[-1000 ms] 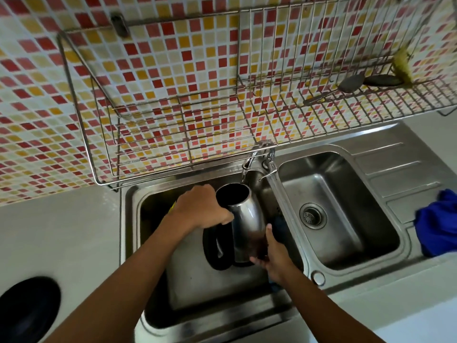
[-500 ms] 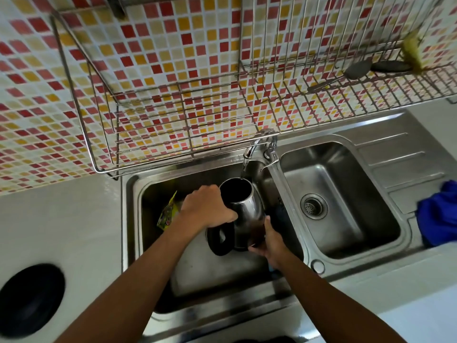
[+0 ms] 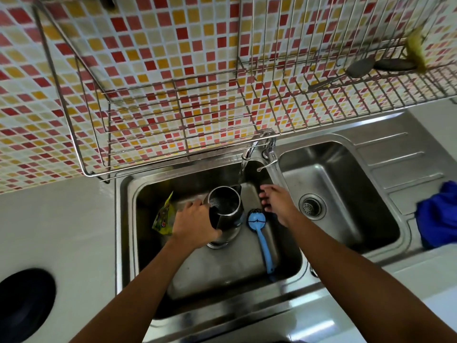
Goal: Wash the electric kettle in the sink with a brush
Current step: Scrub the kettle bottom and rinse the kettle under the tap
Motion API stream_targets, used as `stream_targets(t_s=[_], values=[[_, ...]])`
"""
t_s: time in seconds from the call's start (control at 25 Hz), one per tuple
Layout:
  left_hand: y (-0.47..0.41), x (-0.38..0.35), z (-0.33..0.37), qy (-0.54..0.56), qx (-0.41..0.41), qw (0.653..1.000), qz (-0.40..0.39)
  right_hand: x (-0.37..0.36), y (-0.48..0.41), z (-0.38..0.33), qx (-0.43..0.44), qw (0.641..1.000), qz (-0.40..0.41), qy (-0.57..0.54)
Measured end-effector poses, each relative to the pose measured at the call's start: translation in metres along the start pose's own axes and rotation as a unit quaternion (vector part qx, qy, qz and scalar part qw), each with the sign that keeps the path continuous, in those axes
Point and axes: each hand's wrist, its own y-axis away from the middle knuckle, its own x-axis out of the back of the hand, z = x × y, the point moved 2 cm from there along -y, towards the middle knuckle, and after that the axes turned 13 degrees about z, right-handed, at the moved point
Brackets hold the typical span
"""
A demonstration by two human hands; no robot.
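My left hand grips the kettle; my released right hand hovers by the brush, handle toward me.

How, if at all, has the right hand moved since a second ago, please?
Yes: the right hand has left the kettle and moved toward the faucet, fingers open.

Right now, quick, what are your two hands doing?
Left hand: closed around the kettle, holding it.
Right hand: open, fingers spread, holding nothing.
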Motion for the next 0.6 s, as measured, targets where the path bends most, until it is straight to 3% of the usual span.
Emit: stream_targets(t_s=[0.2, 0.6], values=[[0.003, -0.036, -0.003, 0.018, 0.014, 0.999, 0.033, -0.013, -0.019, -0.034, -0.031, 0.998, -0.006, -0.056], [-0.006, -0.056, -0.003, 0.016, -0.003, 0.999, 0.046, -0.019, -0.029, -0.031, -0.081, 0.988, -0.027, -0.127]])
